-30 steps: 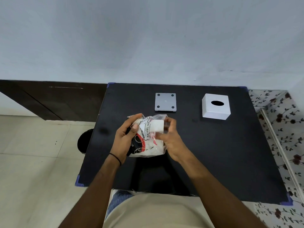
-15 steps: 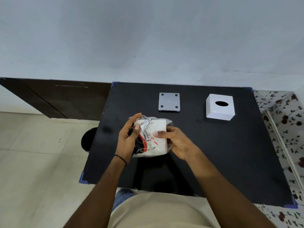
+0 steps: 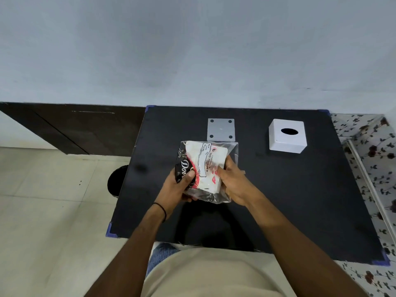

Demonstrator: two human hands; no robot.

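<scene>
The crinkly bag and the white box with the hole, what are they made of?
The bag looks like thin clear plastic film: glossy, wrinkled, see-through, with white tissues inside, probably soft paper. The white box looks like smooth hard plastic, faintly shiny with crisp edges, though painted wood can't be ruled out.

1. We took the place for a plain room in a home, not a shop or a workshop.
2. We saw a bare, pale blue painted wall (image 3: 192, 50) and a floor (image 3: 42, 200) of large cream tiles, with a dark wooden panel (image 3: 75, 127) running low along the wall at the left.
3. We worked at a small black table (image 3: 300, 189) whose corners wore blue guards (image 3: 110, 231).
4. At the right edge we saw a white covering (image 3: 368, 146) printed with dark flowers.
5. The goods were household ones: a white cube tissue box (image 3: 287, 144), a grey square plate (image 3: 220, 129) and a pack of tissues (image 3: 205, 161).
</scene>
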